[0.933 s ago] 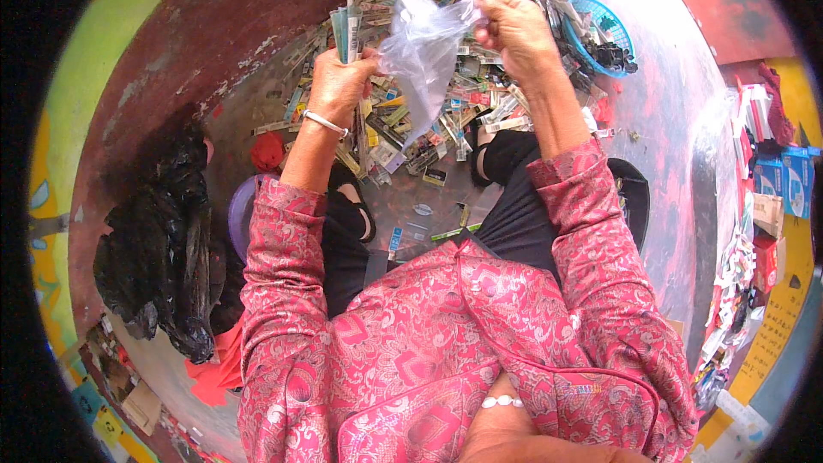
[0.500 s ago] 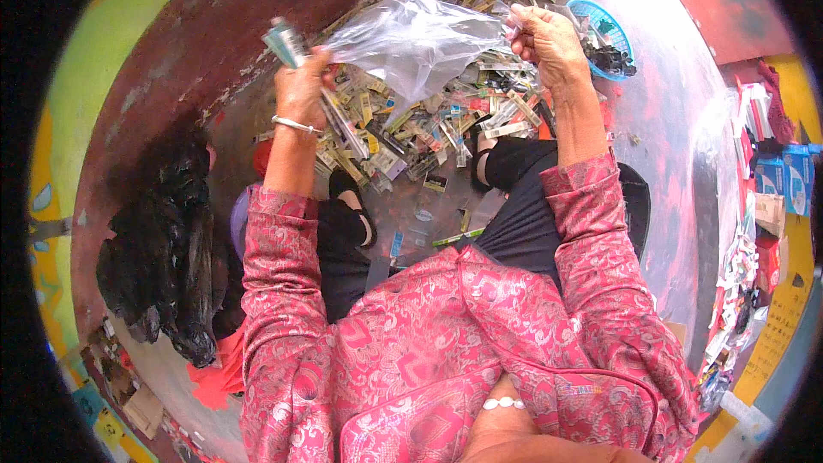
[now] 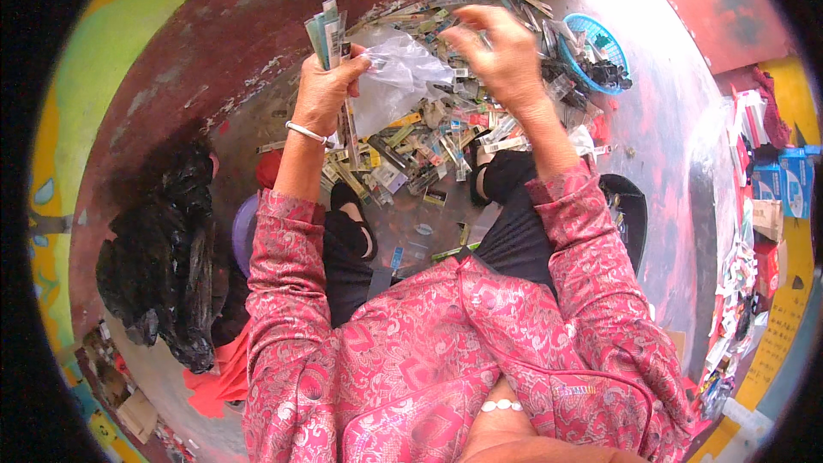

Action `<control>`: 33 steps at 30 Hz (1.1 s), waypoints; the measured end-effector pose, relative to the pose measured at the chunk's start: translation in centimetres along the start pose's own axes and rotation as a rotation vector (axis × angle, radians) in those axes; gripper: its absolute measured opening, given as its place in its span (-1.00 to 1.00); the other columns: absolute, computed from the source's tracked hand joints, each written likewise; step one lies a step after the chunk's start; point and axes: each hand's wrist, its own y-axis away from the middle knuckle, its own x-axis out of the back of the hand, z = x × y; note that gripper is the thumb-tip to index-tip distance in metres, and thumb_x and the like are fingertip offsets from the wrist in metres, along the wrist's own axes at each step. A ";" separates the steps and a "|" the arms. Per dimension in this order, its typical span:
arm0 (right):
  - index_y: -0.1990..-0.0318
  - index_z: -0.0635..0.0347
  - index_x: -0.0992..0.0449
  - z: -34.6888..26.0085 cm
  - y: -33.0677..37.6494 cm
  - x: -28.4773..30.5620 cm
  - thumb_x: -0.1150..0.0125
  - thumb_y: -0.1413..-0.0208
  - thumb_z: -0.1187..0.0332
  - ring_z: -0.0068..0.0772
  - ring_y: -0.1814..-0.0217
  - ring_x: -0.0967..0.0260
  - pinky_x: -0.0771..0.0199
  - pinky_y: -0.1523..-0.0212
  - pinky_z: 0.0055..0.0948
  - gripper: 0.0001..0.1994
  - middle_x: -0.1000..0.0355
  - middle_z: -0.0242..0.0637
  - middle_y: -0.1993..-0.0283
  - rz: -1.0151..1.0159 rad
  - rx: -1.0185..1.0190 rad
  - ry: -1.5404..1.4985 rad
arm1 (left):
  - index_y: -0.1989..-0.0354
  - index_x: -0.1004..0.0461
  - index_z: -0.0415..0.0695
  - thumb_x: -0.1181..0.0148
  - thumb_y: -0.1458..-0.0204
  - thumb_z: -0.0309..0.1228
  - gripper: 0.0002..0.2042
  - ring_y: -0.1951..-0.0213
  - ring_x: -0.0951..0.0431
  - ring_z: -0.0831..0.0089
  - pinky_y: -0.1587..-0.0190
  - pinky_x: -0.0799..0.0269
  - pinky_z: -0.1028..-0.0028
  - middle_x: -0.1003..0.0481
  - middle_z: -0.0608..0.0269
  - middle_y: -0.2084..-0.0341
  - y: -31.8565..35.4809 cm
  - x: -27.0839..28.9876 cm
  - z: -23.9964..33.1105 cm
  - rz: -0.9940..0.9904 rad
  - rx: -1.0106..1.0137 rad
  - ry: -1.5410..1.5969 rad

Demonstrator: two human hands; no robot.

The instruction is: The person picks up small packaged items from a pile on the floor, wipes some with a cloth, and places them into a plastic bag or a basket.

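My left hand (image 3: 330,86) is closed round a bundle of long narrow strips (image 3: 328,33), pale and bluish, that stick up past the fingers and down below them. A crumpled clear plastic bag (image 3: 399,86) hangs from the thumb side of that hand. My right hand (image 3: 501,56) is raised to the right of the bag, its fingers curved and smeared by motion, so their hold cannot be made out. Beneath both hands spreads a heap of small flat packages and strips (image 3: 411,150) in many colours, lying on the floor between my feet and the wall.
A blue plastic basket (image 3: 624,45) with dark scraps stands beyond my right hand. Black plastic sheeting (image 3: 167,257) lies to my left, with red plastic (image 3: 225,373) near it. Blue boxes (image 3: 784,180) and piled papers (image 3: 737,283) line the right side. A dark red wall (image 3: 214,34) rises behind the heap.
The bag was stretched between both hands; now it hangs bunched at the left hand. My right hand has moved left, apart from the bag. The left hand has shifted slightly right and nearer.
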 end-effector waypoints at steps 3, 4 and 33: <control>0.06 0.16 -0.28 -2.0 0.6 -3.0 -0.16 0.16 0.09 -0.16 0.13 -0.31 -0.35 0.17 -0.28 -0.49 -0.29 -0.14 0.12 -0.103 0.179 0.136 | 0.44 -0.43 -0.21 -0.16 0.17 -0.48 -0.89 0.69 -0.27 0.68 0.62 -0.16 0.68 -0.44 0.32 0.63 0.4 -0.9 0.7 -0.124 0.001 0.028; 0.06 0.18 -0.30 -2.4 0.6 -3.1 -0.16 0.17 0.14 -0.15 0.14 -0.33 -0.35 0.17 -0.27 -0.50 -0.32 -0.14 0.15 -0.220 0.112 0.218 | 0.44 -0.43 -0.21 -0.16 0.17 -0.48 -0.89 0.69 -0.27 0.68 0.62 -0.15 0.68 -0.45 0.31 0.63 0.6 -0.9 0.9 -0.166 -0.003 0.032; 0.50 0.20 -0.47 2.3 0.3 -0.1 -0.21 0.12 0.27 -0.72 0.48 -0.17 -0.18 0.42 -0.65 -0.82 -0.33 -0.51 0.53 -0.329 -0.623 -0.639 | 0.22 -0.38 -0.22 -0.10 0.10 -0.31 -0.70 0.71 -0.12 0.80 0.67 -0.06 0.77 -0.46 0.14 0.31 1.7 0.7 5.3 -0.417 0.196 0.269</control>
